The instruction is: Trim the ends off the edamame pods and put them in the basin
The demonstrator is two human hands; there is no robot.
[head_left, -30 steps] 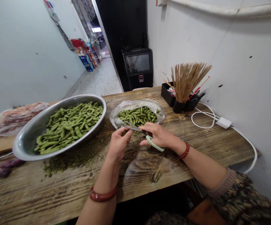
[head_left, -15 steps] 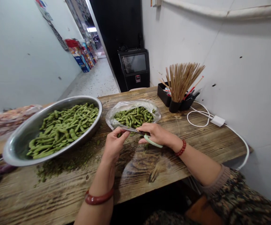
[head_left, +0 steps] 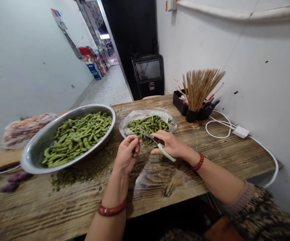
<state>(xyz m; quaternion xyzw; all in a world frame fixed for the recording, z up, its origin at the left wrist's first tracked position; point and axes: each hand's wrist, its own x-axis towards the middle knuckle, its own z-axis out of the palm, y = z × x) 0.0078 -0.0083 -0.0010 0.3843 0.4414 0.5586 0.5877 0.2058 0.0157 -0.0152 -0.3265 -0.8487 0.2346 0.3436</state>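
Observation:
My right hand point(head_left: 168, 144) grips a pair of scissors point(head_left: 165, 153) with pale green handles. Their blades are parted and point left, over the near edge of a clear plastic bag point(head_left: 129, 117) of edamame pods point(head_left: 148, 124). My left hand point(head_left: 127, 152) is closed in a pinch just left of the blades. A bit of green, an edamame pod mostly hidden by the fingers, shows in it. To the left stands a large metal basin point(head_left: 29, 160) holding a heap of green edamame pods point(head_left: 84, 137).
Green trimmings point(head_left: 77, 175) lie beside the basin on the wooden table point(head_left: 59, 214). A bag of pale meat-like pieces point(head_left: 26, 130) and purple items point(head_left: 14, 180) are at far left. Skewers point(head_left: 202, 88) stand in a black holder point(head_left: 180, 103); a white cable point(head_left: 262, 147) runs at right.
My left hand has drawn slightly down and away from the scissors, its fingers curling in. The blades have parted and tilted upward. The whole view has shifted a little to the left.

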